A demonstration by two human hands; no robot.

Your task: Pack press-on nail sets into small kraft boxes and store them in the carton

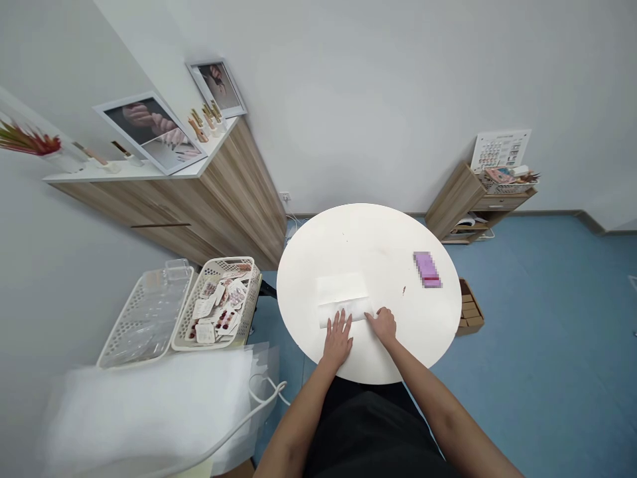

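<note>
Lying under the left hand (338, 338) and reaching to the right hand (383, 325), the white sheet (341, 289) is folded over, its flat part extending just beyond the fingertips. It looks thin and light, probably soft enough to crease under little pressure and apt to slide on a smooth top. The left hand rests palm down with fingers spread over the fold, gripping nothing; the right hand's thumb meets the sheet's right end, fingers curled, though whether they pinch it I cannot tell. A flat palm on the fold and a light pinch at that end seem the best holds. Around both hands spreads the round white table (318, 239); a purple pixelated item (426, 269) lies beyond the right hand, and well left of the left hand stands a basket (253, 289) of cards (219, 305).
</note>
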